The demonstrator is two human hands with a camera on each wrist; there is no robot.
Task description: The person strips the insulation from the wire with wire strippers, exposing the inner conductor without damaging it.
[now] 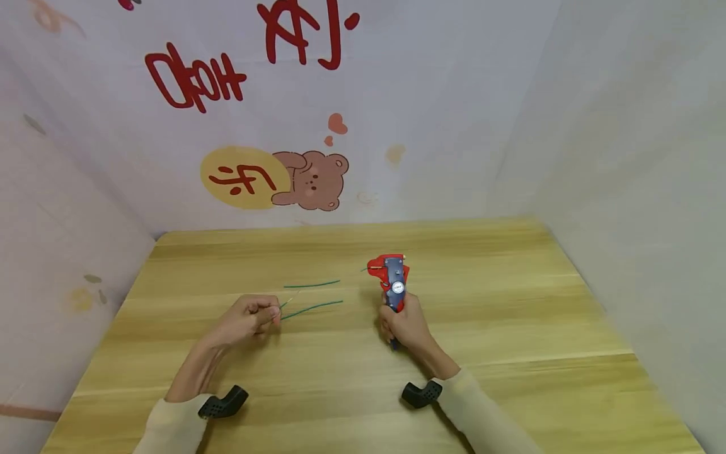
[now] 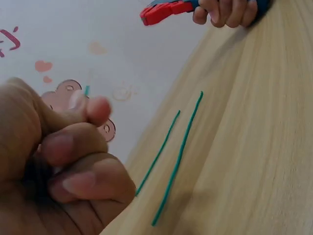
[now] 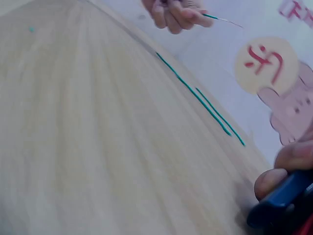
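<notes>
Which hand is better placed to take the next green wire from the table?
Probably the left hand: it is nearer the two loose wires, though it pinches a bare-ended wire; the right hand grips the wire stripper.

The left hand pinches a wire, its free end pointing ahead and to the right of that grip. Below and to the right of it, two loose wires lie on the table: a nearer wire, its left end just beside the grip in the head view, and a farther wire behind it. Both lie between the hands. To their right, the right hand grips a wire stripper, whose head is ahead of that grip. A wall stands beyond both grips, behind the table.
</notes>
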